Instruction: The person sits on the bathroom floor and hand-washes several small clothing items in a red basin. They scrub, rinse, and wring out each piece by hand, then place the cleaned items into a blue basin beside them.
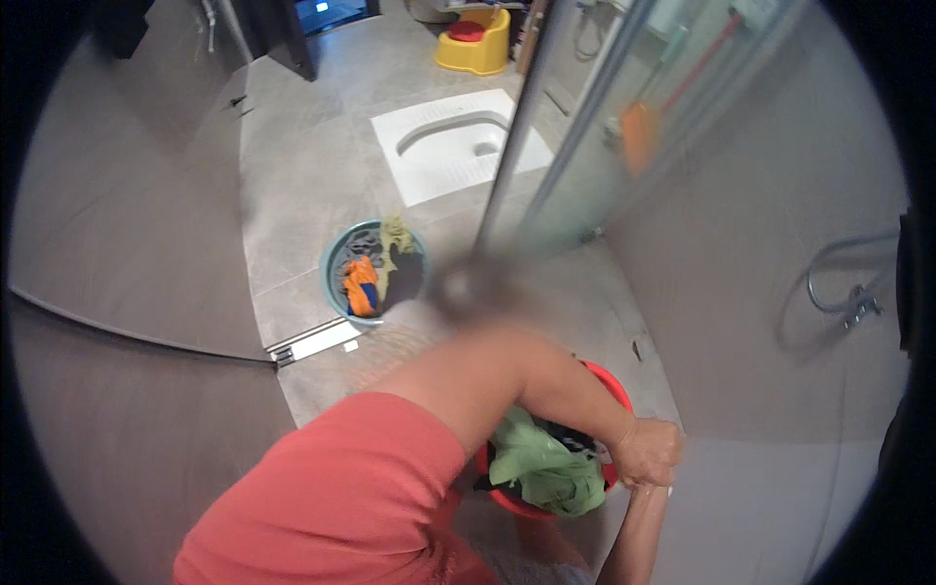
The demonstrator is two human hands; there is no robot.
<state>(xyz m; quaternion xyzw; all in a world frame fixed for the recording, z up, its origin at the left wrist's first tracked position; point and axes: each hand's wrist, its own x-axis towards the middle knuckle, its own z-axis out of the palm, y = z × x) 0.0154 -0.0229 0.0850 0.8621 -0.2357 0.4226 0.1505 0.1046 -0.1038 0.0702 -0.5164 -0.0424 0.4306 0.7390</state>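
My left arm in a red sleeve (pixel 336 482) reaches across to the right. My left hand (pixel 647 452) is curled like a fist at the right side of a red basin (pixel 610 380); whatever its fingers hold is hidden. From below, my wet right forearm (pixel 642 534) rises to meet it. My right hand cannot be made out behind or under the left. Inside the basin lies a crumpled light green cloth (pixel 545 464), partly draped over the rim, with dark fabric (pixel 567 436) beside it. My left arm covers part of the basin.
A blue-green basin (pixel 327 281) of clothes, including an orange and blue garment (pixel 360 285), stands by a metal door track (pixel 314 342). Beyond are a white squat toilet (pixel 446 164) and a yellow child's potty (pixel 475 58). Shower glass (pixel 578 175) and a wall tap (pixel 863 307) are on the right.
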